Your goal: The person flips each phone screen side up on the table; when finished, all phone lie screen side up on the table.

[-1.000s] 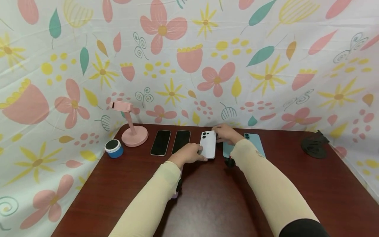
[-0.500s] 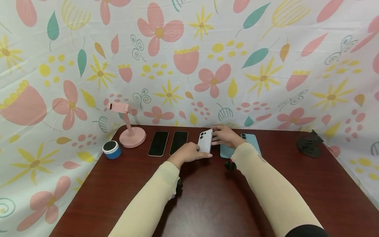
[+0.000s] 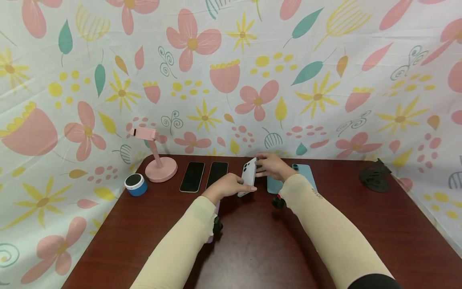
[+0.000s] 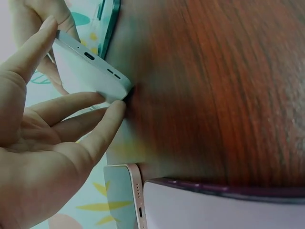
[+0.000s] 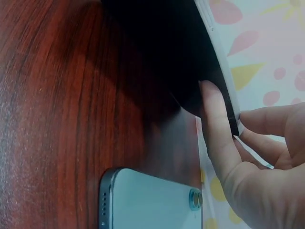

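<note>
A white phone (image 3: 248, 173) with its camera back showing stands tilted off the table between my two hands. My left hand (image 3: 227, 187) holds it by the lower end, thumb at one corner and fingers at the other, as the left wrist view shows. At the upper right edge my right hand (image 3: 272, 165) pinches it, with a digit on the dark screen (image 5: 176, 47) and other fingers along the edge. A light blue phone (image 3: 306, 176) lies face down under the right wrist, with more light blue (image 3: 275, 184) showing left of it.
Two dark-screened phones (image 3: 192, 177) lie left of the white one, the second (image 3: 217, 173) partly behind my left hand. A lilac phone (image 4: 224, 210) lies under my left forearm. Around them stand a pink phone stand (image 3: 161, 168), a blue-and-white round object (image 3: 135, 185) and a black stand (image 3: 375, 180).
The white phone has tipped from nearly facing up to a steep tilt, its right edge raised. My right fingers have shifted along that edge. The head view has moved slightly.
</note>
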Tool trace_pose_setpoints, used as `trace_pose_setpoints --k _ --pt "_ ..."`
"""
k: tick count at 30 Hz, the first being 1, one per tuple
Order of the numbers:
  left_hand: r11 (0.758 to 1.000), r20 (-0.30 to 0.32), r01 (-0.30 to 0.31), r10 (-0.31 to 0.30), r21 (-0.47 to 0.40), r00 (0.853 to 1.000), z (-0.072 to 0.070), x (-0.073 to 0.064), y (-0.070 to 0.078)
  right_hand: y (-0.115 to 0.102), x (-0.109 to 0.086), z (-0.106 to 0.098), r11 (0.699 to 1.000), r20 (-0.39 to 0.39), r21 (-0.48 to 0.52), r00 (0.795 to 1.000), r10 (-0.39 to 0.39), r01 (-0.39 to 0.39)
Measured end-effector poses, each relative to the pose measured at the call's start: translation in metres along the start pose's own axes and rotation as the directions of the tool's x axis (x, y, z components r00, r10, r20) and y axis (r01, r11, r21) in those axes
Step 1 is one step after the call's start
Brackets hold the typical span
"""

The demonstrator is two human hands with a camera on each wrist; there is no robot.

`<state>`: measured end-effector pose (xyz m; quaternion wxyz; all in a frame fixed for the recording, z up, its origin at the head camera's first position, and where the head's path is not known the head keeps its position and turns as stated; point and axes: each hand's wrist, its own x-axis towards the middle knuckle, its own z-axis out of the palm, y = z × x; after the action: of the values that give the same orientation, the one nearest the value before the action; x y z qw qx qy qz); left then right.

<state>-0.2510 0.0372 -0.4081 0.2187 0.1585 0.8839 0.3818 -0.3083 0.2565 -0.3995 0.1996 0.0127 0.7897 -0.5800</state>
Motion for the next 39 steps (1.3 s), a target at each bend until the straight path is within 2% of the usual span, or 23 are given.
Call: trace_pose_setpoints --k 4,14,17,21,23,32,39 --pt "0.998 0.014 0.005 -0.004 -0.062 1.0 -0.001 0.0 -0.002 -0.001 0.001 0.003 1.0 -0.011 -0.006 1.0 0.003 -0.003" --pt "0.983 0.044 -0.05 0.059 -0.174 0.997 -0.003 0.001 -0.008 -0.006 -0.001 0.009 0.998 -0.02 -0.049 0.999 -0.025 0.024" --pt "0.968 0.058 -0.048 0.064 -0.248 0.996 -0.003 0.0 -0.009 -0.008 -0.003 0.011 0.998 -0.018 -0.05 0.999 -0.037 0.037" --pt "0.935 0.075 -0.037 0.068 -0.353 0.995 -0.004 0.0 -0.011 -0.01 -0.004 0.013 0.998 -0.013 -0.04 0.999 -0.05 0.05" --pt "0.924 0.08 -0.036 0.072 -0.382 0.994 -0.004 0.0 -0.011 -0.011 -0.005 0.015 0.998 -0.013 -0.035 0.998 -0.055 0.054" --pt "0.89 0.081 -0.029 0.074 -0.455 0.994 -0.005 0.002 -0.013 -0.011 0.001 0.017 0.998 -0.01 -0.005 0.998 -0.058 0.058" --pt "0.878 0.084 -0.03 0.08 -0.478 0.993 -0.006 0.003 -0.014 -0.009 0.002 0.017 0.996 0.018 0.071 0.998 -0.052 0.051"
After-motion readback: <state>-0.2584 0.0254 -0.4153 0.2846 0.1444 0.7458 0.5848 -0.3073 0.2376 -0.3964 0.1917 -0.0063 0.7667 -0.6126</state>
